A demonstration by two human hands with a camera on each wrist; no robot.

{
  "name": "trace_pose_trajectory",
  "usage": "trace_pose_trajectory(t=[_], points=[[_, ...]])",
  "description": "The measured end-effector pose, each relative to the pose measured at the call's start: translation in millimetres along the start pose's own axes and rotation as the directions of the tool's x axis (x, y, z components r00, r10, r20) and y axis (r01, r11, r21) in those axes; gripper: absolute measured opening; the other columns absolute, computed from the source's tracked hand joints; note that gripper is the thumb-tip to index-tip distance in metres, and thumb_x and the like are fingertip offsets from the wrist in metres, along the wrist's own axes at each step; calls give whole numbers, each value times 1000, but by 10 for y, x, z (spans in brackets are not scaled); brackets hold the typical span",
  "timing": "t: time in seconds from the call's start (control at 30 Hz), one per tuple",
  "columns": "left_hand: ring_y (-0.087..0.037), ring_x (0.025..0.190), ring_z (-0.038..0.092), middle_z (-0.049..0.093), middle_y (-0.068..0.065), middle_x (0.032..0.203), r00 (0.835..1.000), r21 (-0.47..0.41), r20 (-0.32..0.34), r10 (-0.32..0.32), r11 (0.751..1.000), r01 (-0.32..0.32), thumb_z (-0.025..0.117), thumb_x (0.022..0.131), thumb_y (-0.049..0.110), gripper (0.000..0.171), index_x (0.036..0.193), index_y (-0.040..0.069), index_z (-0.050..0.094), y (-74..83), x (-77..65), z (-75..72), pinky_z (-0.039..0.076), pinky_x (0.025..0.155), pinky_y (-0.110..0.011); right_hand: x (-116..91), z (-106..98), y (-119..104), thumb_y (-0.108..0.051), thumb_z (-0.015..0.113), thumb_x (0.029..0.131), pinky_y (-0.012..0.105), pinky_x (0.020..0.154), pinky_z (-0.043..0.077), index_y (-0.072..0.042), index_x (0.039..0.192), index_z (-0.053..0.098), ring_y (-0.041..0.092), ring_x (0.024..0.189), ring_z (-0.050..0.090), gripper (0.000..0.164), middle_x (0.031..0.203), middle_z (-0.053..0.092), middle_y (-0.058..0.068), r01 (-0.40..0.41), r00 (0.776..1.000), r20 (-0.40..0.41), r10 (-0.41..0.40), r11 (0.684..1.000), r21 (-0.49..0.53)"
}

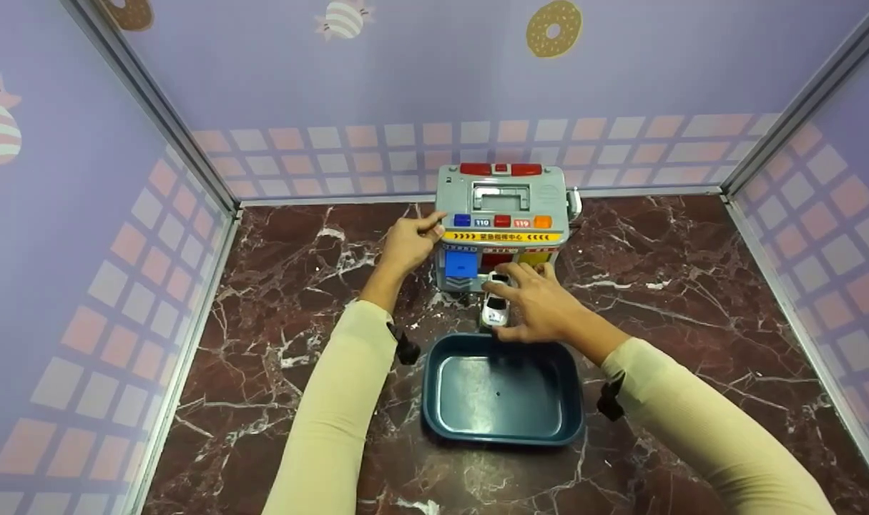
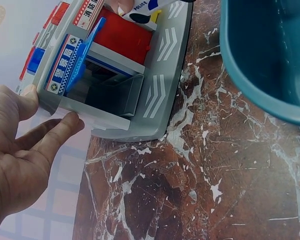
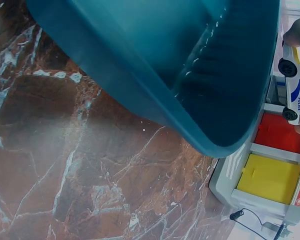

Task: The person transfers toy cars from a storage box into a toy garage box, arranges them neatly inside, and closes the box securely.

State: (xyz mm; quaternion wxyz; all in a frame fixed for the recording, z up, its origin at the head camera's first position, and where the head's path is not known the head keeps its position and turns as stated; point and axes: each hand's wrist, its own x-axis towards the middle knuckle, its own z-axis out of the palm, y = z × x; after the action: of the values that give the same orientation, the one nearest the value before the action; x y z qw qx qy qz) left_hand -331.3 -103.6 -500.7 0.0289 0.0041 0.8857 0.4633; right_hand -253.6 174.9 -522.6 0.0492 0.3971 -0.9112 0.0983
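A white toy police car [image 1: 495, 312] is held by my right hand [image 1: 541, 304], fingers and thumb along its sides. The car is in front of a grey toy rescue station [image 1: 502, 182], just beyond a dark teal tub. Police lettering shows on the car [image 3: 296, 95] in the right wrist view. My left hand [image 1: 408, 247] touches the station's left side near the top front corner with fairly straight fingers. In the left wrist view, the blue door [image 2: 79, 62] is swung up over a dark bay. The red door [image 3: 280, 132] and yellow door [image 3: 270, 176] are closed.
The teal tub [image 1: 434, 422] stands on the reddish marbled floor [image 1: 277, 400], in front of the station. Purple patterned walls [image 1: 405, 86] rise behind and on both sides. A white handset [image 1: 574, 203] hangs at the station's right side, and a thin black cord [image 3: 252, 230] lies nearby.
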Motion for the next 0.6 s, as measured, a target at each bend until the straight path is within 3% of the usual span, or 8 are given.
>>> trace_pose_trajectory(t=[0.3,0.6], points=[[-30,135,71,72,-9,150,1000,-5,-14,-2,1000,2,71,110,29,34,144,30,76,3,1,3,57,112,-46,73,42,42,-58,87,84,84,114,40,-23,151,68,42,140,60,78,156,59,19,-51,998,45,49,998,30],[-33,135,71,73,-11,148,1000,25,-27,13,1000,-12,71,110,32,33,142,31,76,-5,12,1,55,115,-50,159,107,90,-51,91,84,75,112,46,-20,149,70,43,140,59,75,155,59,20,-31,996,82,26,998,53]])
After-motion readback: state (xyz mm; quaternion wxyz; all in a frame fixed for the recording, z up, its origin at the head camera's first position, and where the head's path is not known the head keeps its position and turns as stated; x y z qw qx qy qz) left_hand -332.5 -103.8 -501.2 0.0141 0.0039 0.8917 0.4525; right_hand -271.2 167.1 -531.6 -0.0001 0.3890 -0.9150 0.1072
